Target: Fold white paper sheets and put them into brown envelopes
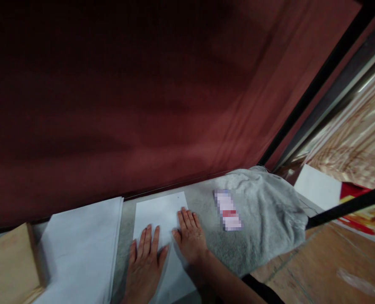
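A white sheet of paper (160,211) lies on a grey cloth (257,240) spread over the work surface. My left hand (144,261) rests on the left part of the sheet with its fingers stretched out. On the sheet's right edge lies my right hand (190,236), palm down, fingers extended and the thumb pointing toward the left hand. Neither hand grips anything. The near end of the sheet is partly hidden by my hands and forearm.
Larger white sheets (82,249) are stacked on the left, beside a brown cardboard piece (11,266). Right of my hands lies a blurred pink-and-white item (228,211). A dark red panel (143,105) rises behind; black frame bars (320,93) stand at right, above a tiled floor (327,266).
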Demonstrator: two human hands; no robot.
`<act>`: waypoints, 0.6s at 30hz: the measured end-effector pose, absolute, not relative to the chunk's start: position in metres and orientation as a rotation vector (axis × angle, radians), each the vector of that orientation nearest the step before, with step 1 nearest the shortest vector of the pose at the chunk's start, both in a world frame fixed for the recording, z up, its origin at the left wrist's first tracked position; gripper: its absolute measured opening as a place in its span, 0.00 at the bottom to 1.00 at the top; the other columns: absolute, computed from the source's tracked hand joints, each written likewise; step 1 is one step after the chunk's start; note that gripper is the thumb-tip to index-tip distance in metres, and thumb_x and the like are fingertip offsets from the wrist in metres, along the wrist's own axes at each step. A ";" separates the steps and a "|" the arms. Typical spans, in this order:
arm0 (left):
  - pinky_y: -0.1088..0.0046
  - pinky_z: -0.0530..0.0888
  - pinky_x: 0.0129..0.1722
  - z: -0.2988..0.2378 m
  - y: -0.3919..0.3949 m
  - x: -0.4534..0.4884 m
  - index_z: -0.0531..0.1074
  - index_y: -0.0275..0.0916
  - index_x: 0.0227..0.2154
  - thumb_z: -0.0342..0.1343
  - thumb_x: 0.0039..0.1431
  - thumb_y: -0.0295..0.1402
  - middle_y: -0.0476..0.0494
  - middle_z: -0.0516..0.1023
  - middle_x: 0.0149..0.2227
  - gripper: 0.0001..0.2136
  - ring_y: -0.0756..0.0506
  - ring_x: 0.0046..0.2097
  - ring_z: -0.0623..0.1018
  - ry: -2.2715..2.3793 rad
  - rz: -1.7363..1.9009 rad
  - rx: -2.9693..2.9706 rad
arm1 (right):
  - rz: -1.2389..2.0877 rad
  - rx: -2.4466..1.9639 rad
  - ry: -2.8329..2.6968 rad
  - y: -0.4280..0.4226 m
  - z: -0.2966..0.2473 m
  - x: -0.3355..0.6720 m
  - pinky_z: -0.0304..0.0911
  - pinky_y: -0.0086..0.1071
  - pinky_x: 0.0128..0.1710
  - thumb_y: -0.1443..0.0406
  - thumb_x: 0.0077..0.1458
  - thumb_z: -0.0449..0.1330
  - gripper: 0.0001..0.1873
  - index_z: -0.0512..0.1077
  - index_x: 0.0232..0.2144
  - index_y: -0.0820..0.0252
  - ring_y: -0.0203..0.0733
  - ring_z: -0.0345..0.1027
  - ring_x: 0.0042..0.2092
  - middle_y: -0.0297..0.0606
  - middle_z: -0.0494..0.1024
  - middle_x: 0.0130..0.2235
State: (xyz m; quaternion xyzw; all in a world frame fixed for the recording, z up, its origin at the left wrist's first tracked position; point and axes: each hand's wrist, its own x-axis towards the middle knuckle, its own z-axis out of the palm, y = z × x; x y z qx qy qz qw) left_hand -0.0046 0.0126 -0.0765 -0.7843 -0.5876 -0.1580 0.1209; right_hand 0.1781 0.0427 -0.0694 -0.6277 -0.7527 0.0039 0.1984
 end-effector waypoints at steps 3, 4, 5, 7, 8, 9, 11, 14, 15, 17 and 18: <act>0.43 0.57 0.65 -0.077 0.012 -0.009 0.62 0.29 0.64 0.36 0.68 0.50 0.26 0.62 0.66 0.33 0.32 0.69 0.60 -1.764 -0.498 -2.261 | 0.021 -1.798 -2.087 0.044 -0.067 0.184 0.48 0.45 0.69 0.50 0.68 0.48 0.34 0.56 0.67 0.66 0.49 0.53 0.68 0.46 0.58 0.69; 0.43 0.57 0.65 -0.076 0.012 -0.009 0.61 0.28 0.64 0.36 0.68 0.51 0.25 0.62 0.66 0.34 0.31 0.68 0.60 -1.773 -0.520 -2.246 | 0.019 -1.809 -2.076 0.044 -0.065 0.186 0.48 0.45 0.69 0.50 0.68 0.47 0.34 0.56 0.67 0.67 0.50 0.53 0.68 0.47 0.58 0.68; 0.42 0.57 0.65 -0.075 0.012 -0.009 0.61 0.27 0.64 0.36 0.68 0.51 0.24 0.62 0.66 0.34 0.31 0.69 0.59 -1.782 -0.543 -2.227 | 0.014 -1.815 -2.068 0.043 -0.063 0.187 0.48 0.46 0.69 0.51 0.68 0.47 0.34 0.56 0.67 0.68 0.50 0.52 0.69 0.48 0.58 0.68; 0.43 0.56 0.65 -0.073 0.010 -0.007 0.61 0.28 0.65 0.36 0.68 0.48 0.26 0.61 0.67 0.32 0.32 0.69 0.58 -1.763 -0.564 -2.228 | 0.000 -1.797 -2.072 0.041 -0.059 0.187 0.48 0.46 0.69 0.53 0.69 0.46 0.33 0.56 0.67 0.69 0.50 0.51 0.69 0.48 0.57 0.69; 0.44 0.55 0.66 -0.073 0.009 -0.004 0.61 0.30 0.65 0.37 0.68 0.46 0.29 0.61 0.67 0.30 0.33 0.70 0.57 -1.722 -0.556 -2.262 | 0.001 -1.765 -2.094 0.040 -0.057 0.185 0.48 0.45 0.69 0.55 0.70 0.46 0.32 0.55 0.68 0.68 0.49 0.50 0.70 0.47 0.56 0.69; 0.45 0.56 0.66 -0.073 0.008 -0.001 0.61 0.33 0.65 0.37 0.68 0.43 0.32 0.61 0.68 0.28 0.35 0.70 0.57 -1.662 -0.537 -2.313 | 0.009 -1.716 -2.132 0.037 -0.055 0.183 0.49 0.44 0.69 0.56 0.70 0.46 0.30 0.55 0.68 0.66 0.47 0.49 0.70 0.45 0.56 0.69; 0.49 0.57 0.67 -0.075 0.005 0.006 0.63 0.36 0.64 0.40 0.67 0.37 0.36 0.62 0.68 0.25 0.37 0.69 0.58 -1.517 -0.489 -2.416 | 0.046 -1.604 -2.220 0.032 -0.053 0.177 0.51 0.43 0.68 0.57 0.70 0.47 0.29 0.55 0.68 0.62 0.44 0.50 0.70 0.42 0.57 0.69; 0.49 0.57 0.66 -0.081 -0.001 0.014 0.66 0.36 0.62 0.42 0.64 0.33 0.36 0.64 0.66 0.24 0.37 0.69 0.60 -1.418 -0.440 -2.449 | 0.086 -1.514 -2.283 0.026 -0.054 0.169 0.52 0.43 0.68 0.56 0.69 0.49 0.28 0.58 0.67 0.60 0.43 0.52 0.69 0.41 0.60 0.68; 0.49 0.57 0.66 -0.082 -0.003 0.016 0.67 0.36 0.61 0.43 0.64 0.32 0.36 0.65 0.66 0.24 0.37 0.69 0.60 -1.412 -0.429 -2.447 | 0.088 -1.512 -2.285 0.025 -0.056 0.169 0.52 0.44 0.68 0.56 0.69 0.49 0.28 0.58 0.66 0.60 0.43 0.52 0.69 0.41 0.60 0.68; 0.48 0.57 0.66 -0.084 -0.006 0.017 0.67 0.36 0.61 0.43 0.64 0.34 0.36 0.66 0.65 0.24 0.36 0.69 0.59 -1.403 -0.416 -2.451 | 0.083 -1.528 -2.279 0.026 -0.058 0.172 0.52 0.44 0.68 0.56 0.69 0.49 0.27 0.59 0.66 0.59 0.43 0.51 0.69 0.41 0.59 0.69; 0.48 0.57 0.66 -0.084 -0.008 0.018 0.67 0.36 0.61 0.44 0.65 0.35 0.35 0.66 0.65 0.24 0.36 0.69 0.59 -1.400 -0.415 -2.455 | 0.078 -1.541 -2.277 0.027 -0.058 0.175 0.51 0.44 0.68 0.56 0.69 0.48 0.27 0.58 0.66 0.58 0.43 0.51 0.69 0.40 0.58 0.69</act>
